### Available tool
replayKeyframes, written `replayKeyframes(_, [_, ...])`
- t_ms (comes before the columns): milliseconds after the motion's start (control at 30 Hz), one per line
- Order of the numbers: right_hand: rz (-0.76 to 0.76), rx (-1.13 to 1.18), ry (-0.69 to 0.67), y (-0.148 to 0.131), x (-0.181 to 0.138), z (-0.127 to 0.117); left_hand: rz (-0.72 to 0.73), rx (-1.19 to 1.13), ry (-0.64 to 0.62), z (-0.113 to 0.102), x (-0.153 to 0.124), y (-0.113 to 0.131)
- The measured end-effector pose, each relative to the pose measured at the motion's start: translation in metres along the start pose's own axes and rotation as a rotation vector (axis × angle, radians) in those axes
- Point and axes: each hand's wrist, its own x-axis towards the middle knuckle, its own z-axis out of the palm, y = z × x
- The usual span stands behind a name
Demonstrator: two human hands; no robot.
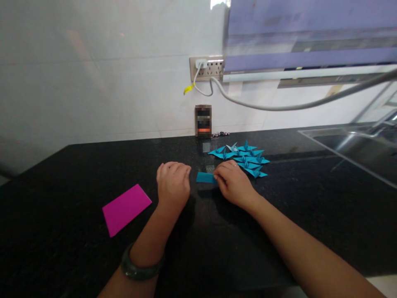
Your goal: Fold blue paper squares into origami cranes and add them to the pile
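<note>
Between thumb and fingers, my right hand point(231, 182) pinches one end of a small blue folded paper strip point(205, 177), held just above the dark countertop. To its left, my left hand point(174, 182) has its fingers curled together, apart from the strip; its fingertips face away, so whatever they might hold is hidden. Behind my right hand, several blue paper cranes point(248, 159) lie in a close group, one of them paler. A magenta paper rectangle point(127, 210) rests on the counter to the left of my left wrist, which wears a dark green bangle point(141, 271).
A phone point(203, 121) leans upright against the white tiled wall, with a beaded strand point(221, 134) beside it. A grey cable point(266, 108) hangs from the wall socket point(211, 68) across to the right. A metal sink point(356, 145) is set into the black counter point(77, 169) at right.
</note>
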Motion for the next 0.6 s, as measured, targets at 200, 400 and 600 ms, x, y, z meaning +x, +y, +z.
replayKeyframes(200, [-0.078,-0.001,-0.033,-0.008,-0.001,0.002,0.234,-0.099,-0.164,0.004,-0.004,0.012])
replayKeyframes(400, [-0.083,0.017,-0.027,-0.011,0.000,0.006,0.213,-0.078,-0.159,0.004,-0.005,0.008])
replayKeyframes(600, [-0.006,-0.018,0.011,0.003,0.003,0.003,0.108,-0.003,-0.096,0.001,-0.001,-0.002])
